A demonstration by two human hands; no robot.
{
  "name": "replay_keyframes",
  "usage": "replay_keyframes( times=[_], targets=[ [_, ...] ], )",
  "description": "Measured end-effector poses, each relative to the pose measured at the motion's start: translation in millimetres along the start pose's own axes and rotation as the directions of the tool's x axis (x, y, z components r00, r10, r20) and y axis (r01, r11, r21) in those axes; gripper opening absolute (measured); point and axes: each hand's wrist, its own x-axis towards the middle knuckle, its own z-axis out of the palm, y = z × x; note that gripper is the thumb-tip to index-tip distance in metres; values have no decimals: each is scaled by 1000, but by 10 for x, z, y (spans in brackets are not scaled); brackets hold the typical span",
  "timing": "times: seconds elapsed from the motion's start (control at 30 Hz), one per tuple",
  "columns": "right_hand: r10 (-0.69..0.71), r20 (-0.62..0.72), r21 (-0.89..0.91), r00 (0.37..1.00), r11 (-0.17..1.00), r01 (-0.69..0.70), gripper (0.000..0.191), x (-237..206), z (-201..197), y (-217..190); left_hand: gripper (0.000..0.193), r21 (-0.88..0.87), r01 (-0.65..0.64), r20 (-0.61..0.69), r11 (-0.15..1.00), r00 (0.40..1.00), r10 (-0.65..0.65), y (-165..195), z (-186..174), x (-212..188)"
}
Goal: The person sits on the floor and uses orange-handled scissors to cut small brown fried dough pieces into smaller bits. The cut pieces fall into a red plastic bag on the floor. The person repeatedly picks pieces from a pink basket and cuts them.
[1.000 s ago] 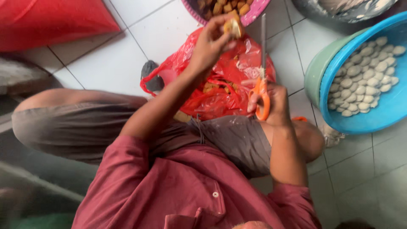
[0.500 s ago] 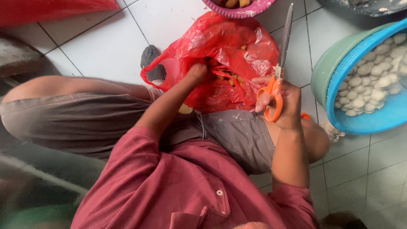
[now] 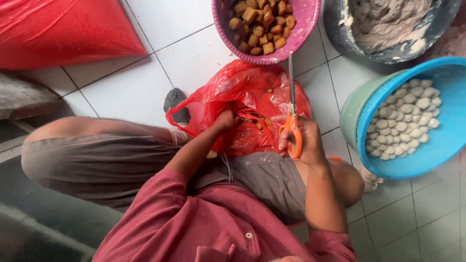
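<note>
My left hand (image 3: pixel 225 120) digs into the red plastic bag (image 3: pixel 252 97) on the floor between my knees — grip hidden, I cannot tell. My right hand (image 3: pixel 301 140) grasps orange-handled scissors (image 3: pixel 291 114), blades pointing toward the far pink basket (image 3: pixel 303 29).

Left hand (image 3: pixel 226 119) fingers hidden inside the red bag (image 3: pixel 252 97); pink basket (image 3: pixel 306 29) cut off

Red plastic bag (image 3: pixel 252 97) at centre frame; orange-handled scissors (image 3: pixel 291 127) with grey blades over it. Pink-purple basket (image 3: pixel 306 29) of golden-brown cubes (image 3: pixel 259 22) at top centre. Blue basin (image 3: pixel 437 140) of off-white balls (image 3: pixel 405 116) at right, set in a green one (image 3: pixel 352 114). Maroon shirt (image 3: pixel 204 228) at bottom, grey-brown shorts (image 3: pixel 107 165), white floor tiles (image 3: pixel 121 92), another red bag (image 3: pixel 58 29) at upper left
</note>
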Motion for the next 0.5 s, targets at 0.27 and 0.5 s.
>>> replay_keyframes(
  times=[0.27,0.5],
  targets=[
    [-57,47,-68,997,996,61,40,-24,-44,43,42,150,-77,480,986,877,-4,-25,-200,142],
    [-51,53,-147,997,987,59,41,-120,-32,1,29,435,-260,630,862,772,-85,188,-441,179]
  ],
)
